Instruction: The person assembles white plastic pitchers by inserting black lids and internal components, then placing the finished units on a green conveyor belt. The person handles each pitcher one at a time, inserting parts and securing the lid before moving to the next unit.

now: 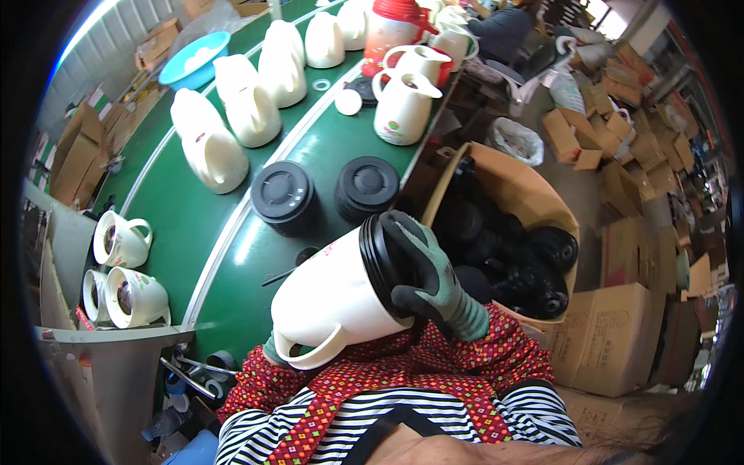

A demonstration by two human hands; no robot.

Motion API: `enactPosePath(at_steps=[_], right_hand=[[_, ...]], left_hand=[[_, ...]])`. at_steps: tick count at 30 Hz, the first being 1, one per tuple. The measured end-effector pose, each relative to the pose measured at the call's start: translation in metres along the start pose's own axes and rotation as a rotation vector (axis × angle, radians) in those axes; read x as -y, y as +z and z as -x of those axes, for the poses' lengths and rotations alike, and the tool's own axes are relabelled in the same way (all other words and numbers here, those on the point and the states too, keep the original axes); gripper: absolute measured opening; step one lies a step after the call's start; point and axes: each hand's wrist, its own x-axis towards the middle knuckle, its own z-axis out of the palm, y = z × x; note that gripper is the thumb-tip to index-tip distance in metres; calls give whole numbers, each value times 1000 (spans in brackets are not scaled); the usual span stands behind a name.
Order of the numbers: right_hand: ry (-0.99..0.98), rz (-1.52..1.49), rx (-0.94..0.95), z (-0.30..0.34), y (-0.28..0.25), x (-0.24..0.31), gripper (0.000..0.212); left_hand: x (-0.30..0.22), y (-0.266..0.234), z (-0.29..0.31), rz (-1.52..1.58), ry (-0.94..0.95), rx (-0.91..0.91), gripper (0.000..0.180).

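A white thermos jug (329,291) lies tilted on its side in front of my chest, its handle toward me. My right hand (426,267), in a green glove with dark palm and fingers, is closed around the ribbed black base (376,260) at the jug's right end. Only the cuff of my left hand (271,350) shows by the jug's left end; its fingers are hidden behind the jug it supports. Beyond it, on the green table (248,271), stand two stacks of round black bases, one to the left (284,194) and one to the right (367,186).
Several white jugs (213,159) line the table at the back, near a red patterned jug (390,35) and a blue basin (195,60). White jug tops (136,298) sit at left. At right, an open carton (535,182) holds black parts. Cardboard boxes (608,333) cover the floor beyond.
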Motion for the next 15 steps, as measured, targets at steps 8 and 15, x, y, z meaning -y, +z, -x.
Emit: enactPosePath(at_steps=[8,15], right_hand=[[33,-64,-152,69,-21,22,101],[233,-821,-372,95,-15,27,71]], left_hand=[[25,35,-4,-72,-14,63,44],[11,47,7,-465,400,-153,43]])
